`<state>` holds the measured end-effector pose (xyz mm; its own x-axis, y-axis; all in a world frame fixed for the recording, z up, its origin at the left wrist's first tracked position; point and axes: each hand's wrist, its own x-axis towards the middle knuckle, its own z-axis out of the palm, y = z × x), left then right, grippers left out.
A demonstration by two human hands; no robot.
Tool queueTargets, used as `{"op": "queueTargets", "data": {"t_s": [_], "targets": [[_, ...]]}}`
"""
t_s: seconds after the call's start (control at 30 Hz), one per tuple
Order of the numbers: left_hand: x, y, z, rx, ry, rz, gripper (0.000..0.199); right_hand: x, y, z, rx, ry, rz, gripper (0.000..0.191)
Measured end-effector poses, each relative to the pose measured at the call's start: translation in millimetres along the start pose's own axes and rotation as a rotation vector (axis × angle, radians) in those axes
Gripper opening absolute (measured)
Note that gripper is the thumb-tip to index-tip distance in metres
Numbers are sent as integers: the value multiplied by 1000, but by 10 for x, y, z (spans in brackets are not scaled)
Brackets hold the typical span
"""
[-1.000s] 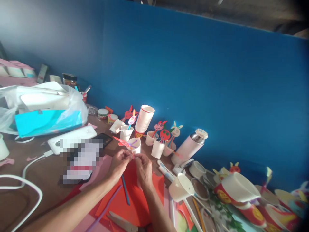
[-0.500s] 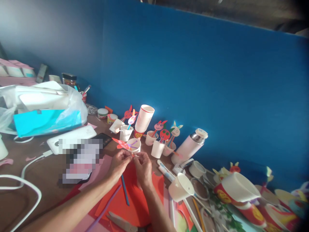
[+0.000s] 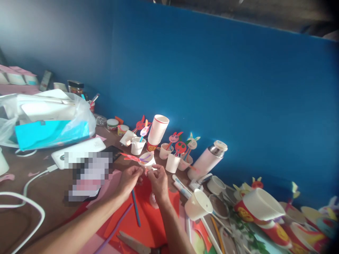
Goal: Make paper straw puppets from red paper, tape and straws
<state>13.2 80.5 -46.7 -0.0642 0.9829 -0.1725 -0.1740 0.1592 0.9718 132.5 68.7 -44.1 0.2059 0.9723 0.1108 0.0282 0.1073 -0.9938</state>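
Both hands meet at the front of a white paper cup (image 3: 147,161), which leans a little. From the cup sticks out a red paper figure (image 3: 132,158) on a purple strip, pointing left. My left hand (image 3: 131,179) has its thumb and fingers closed in a pinch. Opposite it, my right hand (image 3: 159,181) is also pinched. Between the fingertips shows a small red piece (image 3: 146,171), too small to name closely. Below them lie red paper sheets (image 3: 148,222), a blue strip (image 3: 136,208), a purple strip (image 3: 118,225) and scissors (image 3: 132,242).
Behind stand a stack of paper cups (image 3: 158,130), several small cups with paper faces (image 3: 173,163) and a thermos (image 3: 206,160). A phone (image 3: 112,155), a white power bank (image 3: 79,152) and a plastic bag (image 3: 87,106) are left. More cups (image 3: 262,204) crowd the right.
The cup with the red figure has tilted, and the figure has swung slightly left and flatter. My fingertips have moved a little apart, so more of the red piece shows.
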Motion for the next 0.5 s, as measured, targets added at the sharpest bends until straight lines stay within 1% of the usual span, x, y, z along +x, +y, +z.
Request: {"op": "queueTargets", "data": {"t_s": [0.2,0.33,0.5], "targets": [[-41,87,11,42,-29,-34,31,-14,-5,1,23,-16,7,26],[-46,139,-1,80,-60,-97,27,-17,-4,9,44,-21,5,24],[-12,140,-19,113,-82,-169,22,-22,8,21,74,-33,5,25]]}}
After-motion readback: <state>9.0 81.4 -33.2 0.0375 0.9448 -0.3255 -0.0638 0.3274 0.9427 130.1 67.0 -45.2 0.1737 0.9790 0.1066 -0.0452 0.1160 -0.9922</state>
